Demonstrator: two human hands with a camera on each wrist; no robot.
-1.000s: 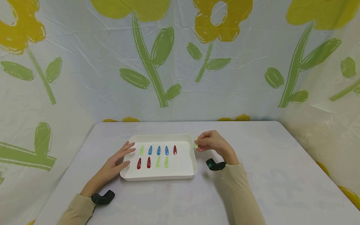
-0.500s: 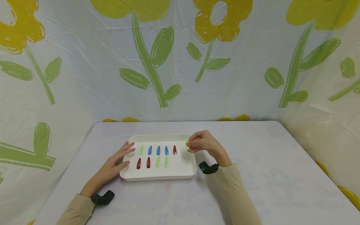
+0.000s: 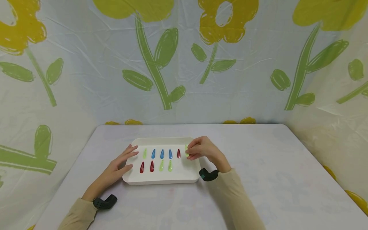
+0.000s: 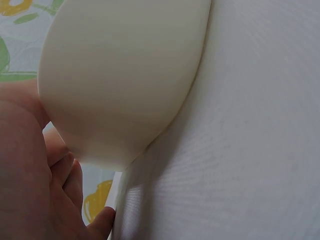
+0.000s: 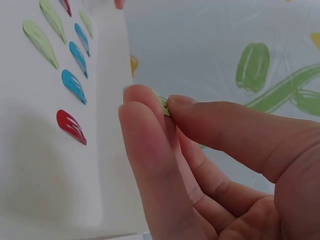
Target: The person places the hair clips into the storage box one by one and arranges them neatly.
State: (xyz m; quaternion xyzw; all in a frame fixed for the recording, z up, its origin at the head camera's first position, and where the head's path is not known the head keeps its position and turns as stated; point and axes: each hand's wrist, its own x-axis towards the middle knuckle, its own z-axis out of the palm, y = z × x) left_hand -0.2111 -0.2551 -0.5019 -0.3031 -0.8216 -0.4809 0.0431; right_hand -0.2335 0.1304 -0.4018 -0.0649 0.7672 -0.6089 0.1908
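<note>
A white tray (image 3: pixel 184 177) lies on the table, with snap hair clips set out in two rows inside it. The back row runs light green (image 3: pixel 145 153), several blue (image 3: pixel 162 153) and a red clip (image 3: pixel 179 153). In front are red clips (image 3: pixel 151 166) and light green clips (image 3: pixel 170 165). My right hand (image 3: pixel 205 150) pinches a light green hair clip (image 5: pixel 164 105) between thumb and fingers, over the tray's right part beside the back-row red clip. My left hand (image 3: pixel 118 167) rests at the tray's left rim, fingers spread; in the left wrist view it touches the tray wall (image 4: pixel 120 85).
The tray stands near the middle of a pale table (image 3: pixel 178 210). Behind it hangs a white cloth (image 3: pixel 230 99) printed with yellow flowers, which also closes off both sides. Dark wrist cameras (image 3: pixel 208 174) sit on both wrists.
My right hand has moved left, from beyond the tray's right rim to over the tray, carrying the light green hair clip, and has come slightly lower. The left hand stays put.
</note>
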